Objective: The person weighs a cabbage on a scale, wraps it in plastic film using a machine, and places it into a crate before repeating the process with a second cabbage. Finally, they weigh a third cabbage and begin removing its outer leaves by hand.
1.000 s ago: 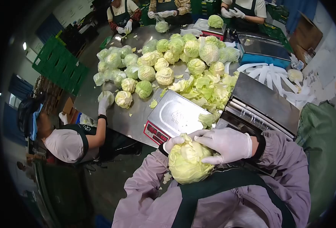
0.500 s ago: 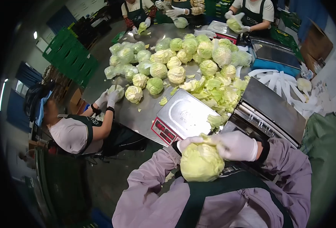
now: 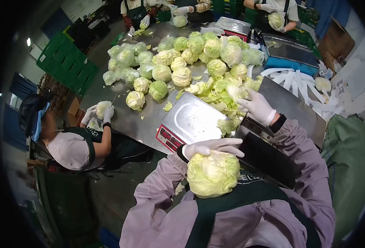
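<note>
1. Left hand (image 3: 209,147), in a white glove, lies flat with its fingers spread over the top of a pale green round head of cabbage (image 3: 212,173). The head sits low in the centre of the frame, pressed against the dark green apron (image 3: 248,198) at the person's chest. The grip is a clamp from above, not a closed fist.

2. Right hand (image 3: 257,105), also in a white glove, is stretched out to the upper right of centre, well apart from the left. Its fingers pinch a loose pale cabbage leaf (image 3: 236,91) above the heap of discarded green outer leaves (image 3: 221,93).

3. A flat steel weighing scale with a red display strip (image 3: 188,124) stands just above the held cabbage, at the near edge of the grey metal table (image 3: 137,120). Its pan is bare.

4. Many trimmed round cabbages (image 3: 182,62) cover the table in the upper centre of the frame.

5. At centre left, a co-worker's gloved hands (image 3: 100,111) hold another cabbage; more co-workers stand along the top edge.

6. Judgement on technique: the leaf is best let go well over the heap, so that it falls clear of the scale pan and does not foul a reading. The left palm should keep pressing the head into the apron, since a round head held by one hand may roll. Before weighing, the head looks worth turning to check for remaining torn leaves.
</note>
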Demonstrator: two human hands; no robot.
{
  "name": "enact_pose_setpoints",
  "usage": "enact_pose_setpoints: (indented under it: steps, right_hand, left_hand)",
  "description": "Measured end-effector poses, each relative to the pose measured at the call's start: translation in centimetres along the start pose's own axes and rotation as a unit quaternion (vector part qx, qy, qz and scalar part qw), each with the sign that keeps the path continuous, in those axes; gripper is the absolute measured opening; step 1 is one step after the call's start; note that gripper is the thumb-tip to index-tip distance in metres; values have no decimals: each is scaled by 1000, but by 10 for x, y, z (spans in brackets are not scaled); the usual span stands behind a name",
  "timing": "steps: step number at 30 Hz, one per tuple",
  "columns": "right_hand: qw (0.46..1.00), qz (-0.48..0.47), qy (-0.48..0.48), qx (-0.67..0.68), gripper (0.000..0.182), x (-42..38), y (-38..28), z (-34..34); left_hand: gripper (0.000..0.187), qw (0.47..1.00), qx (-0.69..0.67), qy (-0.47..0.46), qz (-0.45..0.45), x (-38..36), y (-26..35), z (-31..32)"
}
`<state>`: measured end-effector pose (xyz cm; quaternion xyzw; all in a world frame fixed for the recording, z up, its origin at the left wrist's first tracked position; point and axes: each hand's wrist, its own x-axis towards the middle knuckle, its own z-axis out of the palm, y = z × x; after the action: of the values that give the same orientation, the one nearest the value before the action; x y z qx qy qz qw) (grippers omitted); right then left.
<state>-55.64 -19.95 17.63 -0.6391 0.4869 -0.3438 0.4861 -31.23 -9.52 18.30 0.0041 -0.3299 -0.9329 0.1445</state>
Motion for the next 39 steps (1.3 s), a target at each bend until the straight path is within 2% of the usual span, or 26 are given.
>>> enact_pose_setpoints:
  steps: [1, 3, 4, 5, 6, 7, 8, 9, 11, 14, 17, 19, 21, 23, 25, 27, 29, 30, 31, 32, 33, 34, 35, 36, 37, 39]
  right_hand:
    - [1000, 0, -1, -1, 38, -2, -1, 0]
    - [977, -55, 60, -197, 53, -12, 0, 1]
    - [990, -28, -35, -136, 54, -28, -32, 3]
    - [987, -94, -89, -95, 43, -39, -41, 9]
    - [982, -84, -150, -73, 35, -54, -69, 11]
    - [952, -248, -161, -77, 37, -64, -70, 16]
    - [930, -266, -249, -34, 37, -70, -84, 18]
    - [917, -286, -267, -81, 37, -81, -98, 21]
    - [880, -358, -307, -55, 37, -86, -97, 25]
    - [890, -334, -299, -83, 28, -93, -85, 23]
    - [909, -278, -303, -70, 19, -96, -86, 17]
    - [910, -252, -321, -78, 15, -96, -76, 11]
    - [901, -290, -314, -80, 11, -92, -68, 3]
    - [898, -205, -384, -63, 10, -88, -65, -9]
    - [908, -184, -376, -35, 9, -80, -56, -22]
    - [938, -117, -326, -17, 8, -67, -46, -38]
    - [977, 8, -182, 107, 10, -51, -28, -42]
    - [993, -22, -89, 72, 26, -40, -10, -40]
    - [993, -27, -90, 72, 26, -37, -15, -33]
    - [983, -149, 5, -103, 35, -35, -22, -19]
    - [920, -263, 101, -272, 44, -36, -27, -7]
    - [950, -218, 23, -223, 57, -45, -28, 3]
    - [966, -207, -70, -142, 54, -53, -43, 13]
    - [968, -152, -177, -95, 51, -59, -32, 22]
    - [948, -237, -181, -106, 48, -70, -51, 33]
    - [936, -229, -256, -79, 47, -80, -50, 46]
  left_hand:
    - [113, 1000, 5, 7, -4, -1, 1, -1]
    - [112, 1000, 5, -2, 4, -4, -2, -5]
    - [111, 1000, -7, 16, 25, -7, -4, -4]
    - [109, 998, -20, 36, 44, -11, -6, -4]
    - [107, 998, -19, 31, 55, -13, -9, -11]
    - [107, 998, -22, 32, 55, -15, -9, -6]
    - [104, 993, -47, 83, 75, -18, -10, 5]
    - [102, 984, -71, 134, 93, -21, -13, 11]
    - [103, 976, -138, 114, 124, -10, -23, 1]
    - [101, 988, -65, 76, 117, -12, -21, -2]
    - [101, 984, -112, 71, 119, -12, -31, -7]
    - [102, 983, -121, 88, 104, -14, -35, -7]
    - [105, 976, -134, 152, 84, -16, -43, -8]
    - [106, 972, -157, 128, 119, -15, -48, -8]
    - [107, 967, -177, 102, 151, -13, -56, -13]
    - [113, 937, -232, 135, 225, -17, -72, -22]
    - [116, 931, -235, 184, 209, -22, -77, -26]
    - [116, 918, -305, 114, 228, -22, -82, -28]
    - [116, 895, -371, 43, 243, -20, -87, -33]
    - [113, 907, -307, 139, 253, -12, -90, -35]
    - [113, 908, -304, 139, 254, -14, -88, -37]
    - [112, 912, -315, 103, 243, -13, -78, -31]
    - [111, 914, -326, 69, 230, -12, -70, -21]
    - [95, 918, -270, 183, 227, -9, -64, -9]
    - [95, 917, -271, 186, 227, -14, -68, -12]
    - [79, 882, -253, 328, 226, -26, -80, -23]
